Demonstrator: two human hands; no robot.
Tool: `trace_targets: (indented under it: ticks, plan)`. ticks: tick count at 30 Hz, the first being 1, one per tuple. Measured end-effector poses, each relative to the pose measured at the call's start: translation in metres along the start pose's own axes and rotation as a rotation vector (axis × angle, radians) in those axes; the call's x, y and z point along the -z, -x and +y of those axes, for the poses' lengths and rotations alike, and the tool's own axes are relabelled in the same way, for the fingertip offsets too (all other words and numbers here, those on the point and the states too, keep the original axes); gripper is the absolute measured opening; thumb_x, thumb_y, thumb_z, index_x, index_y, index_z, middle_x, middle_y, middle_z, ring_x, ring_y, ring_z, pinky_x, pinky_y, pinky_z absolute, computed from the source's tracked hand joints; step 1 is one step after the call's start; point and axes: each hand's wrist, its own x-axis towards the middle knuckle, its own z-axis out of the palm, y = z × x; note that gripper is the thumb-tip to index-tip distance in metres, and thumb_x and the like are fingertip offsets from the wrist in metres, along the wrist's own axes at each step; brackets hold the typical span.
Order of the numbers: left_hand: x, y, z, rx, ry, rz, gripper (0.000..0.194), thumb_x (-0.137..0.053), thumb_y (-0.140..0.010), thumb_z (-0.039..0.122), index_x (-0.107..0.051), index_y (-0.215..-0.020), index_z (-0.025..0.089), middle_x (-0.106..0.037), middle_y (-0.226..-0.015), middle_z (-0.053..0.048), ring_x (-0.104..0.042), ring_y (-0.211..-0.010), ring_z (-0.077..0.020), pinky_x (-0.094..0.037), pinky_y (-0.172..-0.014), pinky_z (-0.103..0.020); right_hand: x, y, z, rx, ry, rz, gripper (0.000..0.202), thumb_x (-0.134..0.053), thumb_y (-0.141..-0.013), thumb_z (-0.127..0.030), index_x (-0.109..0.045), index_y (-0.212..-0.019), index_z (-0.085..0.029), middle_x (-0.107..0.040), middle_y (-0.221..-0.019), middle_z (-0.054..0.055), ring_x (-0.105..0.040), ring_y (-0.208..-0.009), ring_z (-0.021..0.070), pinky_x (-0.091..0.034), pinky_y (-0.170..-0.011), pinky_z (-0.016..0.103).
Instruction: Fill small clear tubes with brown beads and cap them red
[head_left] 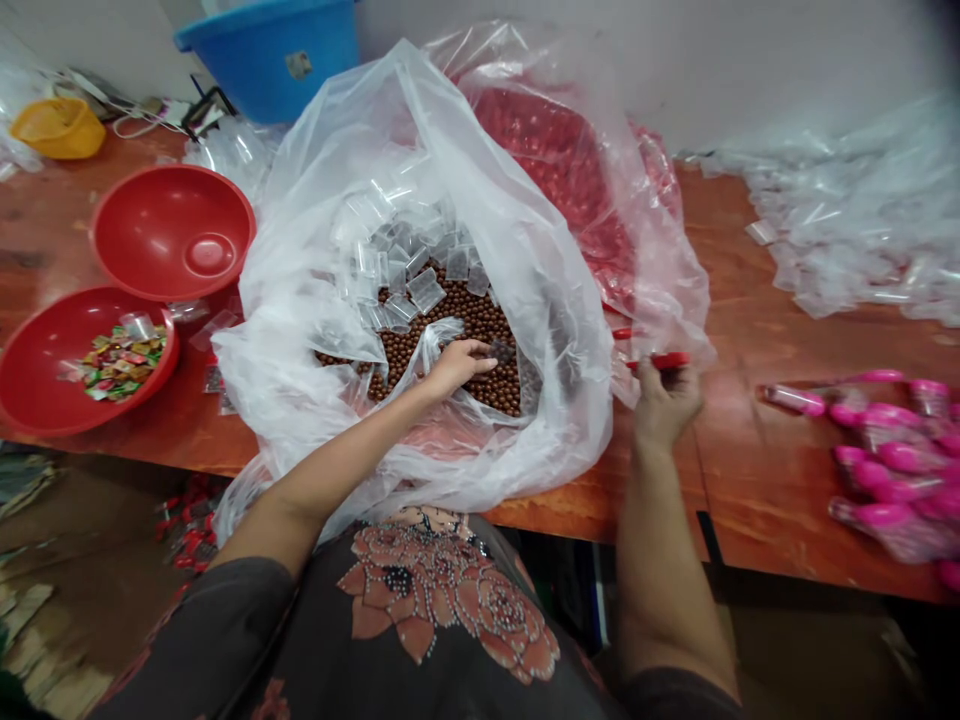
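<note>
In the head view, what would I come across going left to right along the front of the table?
Red bowl of small colorful packets, open plastic bag of brown balls, right hand, bright pink pieces.

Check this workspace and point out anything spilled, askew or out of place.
Below the table, at left, red-and-clear pieces lie jumbled, perhaps dropped, though blur hides whether something holds them. Clear containers lying on the brown balls look untidy but may belong there. Nothing looks clearly damaged.

Pale wall point(720, 70) behind | long reddish-brown wooden table point(757, 480) | brownish floor point(97, 540), dimly lit
</note>
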Motion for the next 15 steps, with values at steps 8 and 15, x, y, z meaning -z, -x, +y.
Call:
trace_targets:
  ticks: [8,15]
  plan:
    - [0.014,0.022,0.011,-0.134,0.084,-0.131,0.042,-0.088,-0.062,0.027,-0.067,-0.096,0.013,-0.071,-0.09,-0.003,-0.065,-0.083,-0.012,-0.049,-0.086,-0.029,0.004,0.038,-0.068,0.199,-0.316,0.193,0.064,-0.078,-0.057,-0.021,-0.05,-0.114,-0.023,-0.054,-0.12,0.003,-0.063,-0.091,0.0142,-0.059,-0.076,0.033]
    - [0.027,0.068,0.024,-0.193,0.083,-0.185,0.05,-0.086,-0.064,0.035,-0.068,-0.105,0.012,-0.07,-0.106,-0.009,-0.066,-0.089,-0.0157,-0.052,-0.086,-0.033,-0.033,0.076,-0.112,0.011,-0.464,-0.059,0.037,-0.084,-0.06,-0.026,-0.054,-0.081,-0.019,-0.064,-0.08,-0.004,-0.063,-0.07,0.0102,-0.057,-0.067,0.028]
